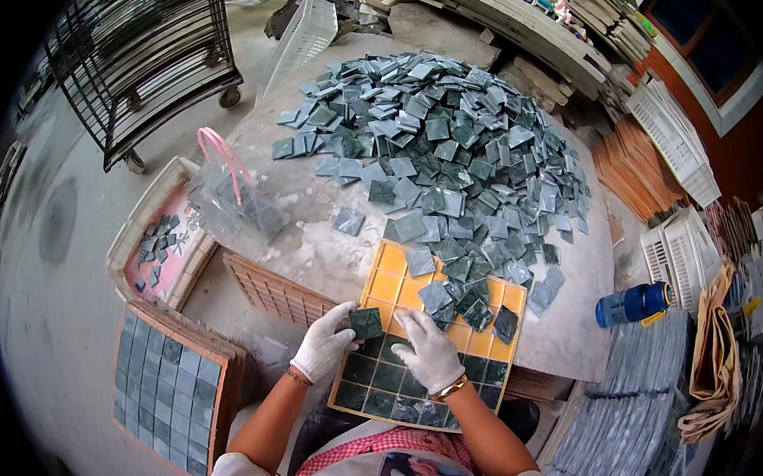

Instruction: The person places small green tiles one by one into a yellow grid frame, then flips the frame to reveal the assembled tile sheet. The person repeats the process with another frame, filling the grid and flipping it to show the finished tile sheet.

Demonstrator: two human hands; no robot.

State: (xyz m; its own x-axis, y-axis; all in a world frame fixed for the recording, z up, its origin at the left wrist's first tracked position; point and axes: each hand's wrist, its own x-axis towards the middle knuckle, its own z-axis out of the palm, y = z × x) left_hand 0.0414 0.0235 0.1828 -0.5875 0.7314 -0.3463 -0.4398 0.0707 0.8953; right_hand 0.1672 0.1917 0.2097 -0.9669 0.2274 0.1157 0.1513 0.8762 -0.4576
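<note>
My left hand [325, 341], in a white glove, pinches a dark green square stone tile [365, 323] at the left edge of a yellow grid tray [387, 262]. Over the middle of the tray is my gloved right hand [431, 355], fingers stretched out and apart; what lies under its fingertips is hidden. Dark green tiles [388, 376] fill the near rows of the tray's cells. Several loose tiles [473, 307] lie across its far right part, overlapping the grid. Yellow cells show bare at the far left and right.
A large heap of loose tiles [446, 145] covers the table [310, 234] beyond the tray. At left are a tile-covered stack [166, 386], a brown grid tray [274, 290], a white crate [117, 256] and a clear bag [238, 213]. A blue bottle [627, 306] stands out at right.
</note>
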